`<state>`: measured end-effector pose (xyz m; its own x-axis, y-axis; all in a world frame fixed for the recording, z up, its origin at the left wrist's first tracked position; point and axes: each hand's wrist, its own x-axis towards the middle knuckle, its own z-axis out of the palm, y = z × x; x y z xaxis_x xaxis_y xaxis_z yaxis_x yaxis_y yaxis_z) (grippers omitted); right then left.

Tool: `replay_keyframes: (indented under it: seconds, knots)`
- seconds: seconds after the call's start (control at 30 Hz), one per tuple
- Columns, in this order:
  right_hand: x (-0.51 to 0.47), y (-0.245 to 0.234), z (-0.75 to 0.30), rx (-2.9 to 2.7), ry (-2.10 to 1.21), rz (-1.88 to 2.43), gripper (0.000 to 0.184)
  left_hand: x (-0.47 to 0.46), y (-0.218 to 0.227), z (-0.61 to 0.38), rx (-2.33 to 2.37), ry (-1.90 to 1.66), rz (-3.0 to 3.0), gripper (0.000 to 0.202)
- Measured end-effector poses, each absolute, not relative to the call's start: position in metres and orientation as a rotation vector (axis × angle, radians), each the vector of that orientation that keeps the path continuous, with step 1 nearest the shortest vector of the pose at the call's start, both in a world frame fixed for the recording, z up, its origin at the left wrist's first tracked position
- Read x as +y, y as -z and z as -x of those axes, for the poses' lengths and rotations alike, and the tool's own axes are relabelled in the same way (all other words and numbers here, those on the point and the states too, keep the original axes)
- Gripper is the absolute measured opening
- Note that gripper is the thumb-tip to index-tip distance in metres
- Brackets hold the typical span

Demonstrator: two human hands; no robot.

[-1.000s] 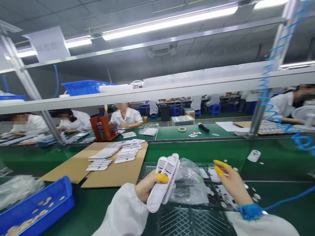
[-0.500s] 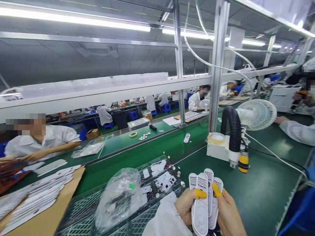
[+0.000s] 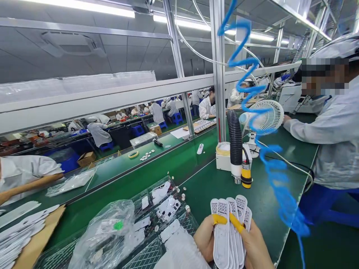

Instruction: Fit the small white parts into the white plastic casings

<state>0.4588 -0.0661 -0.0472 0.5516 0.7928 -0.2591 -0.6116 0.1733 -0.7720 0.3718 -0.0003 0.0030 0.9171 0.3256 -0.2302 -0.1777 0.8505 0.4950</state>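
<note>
White perforated plastic panels (image 3: 226, 233) gripped, closed grip by left hand (image 3: 204, 237) and right hand (image 3: 255, 248); yellow finger cots (image 3: 219, 219) worn; wire-mesh tray (image 3: 146, 256) holding plastic bag (image 3: 102, 233) lies near left.

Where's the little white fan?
In the head view, the white desk fan stands right of centre on the green workbench, just right of the black ribbed hose, with a co-worker further right.

Fluorescent ceiling tubes (image 3: 174, 20) light everything brightly; the edges bow, and the near blue coiled hose (image 3: 276, 186) blurs.
</note>
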Motion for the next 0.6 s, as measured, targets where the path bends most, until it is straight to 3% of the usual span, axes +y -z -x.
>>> replay_keyframes:
  seconds: [0.2,0.43,0.6]
  knots:
    - [-0.070,0.043,-0.460,-0.072,-1.112,0.799,0.085,-0.002,-0.016,-0.387,0.341,-0.250,-0.447,0.040]
    - [-0.077,0.038,-0.471,-0.109,-1.051,0.808,0.084,0.004,-0.007,-0.407,0.374,-0.489,-0.563,0.040]
    - [-0.088,0.046,-0.488,-0.135,-1.034,1.051,0.068,0.008,-0.002,-0.416,0.465,-0.515,-0.655,0.056]
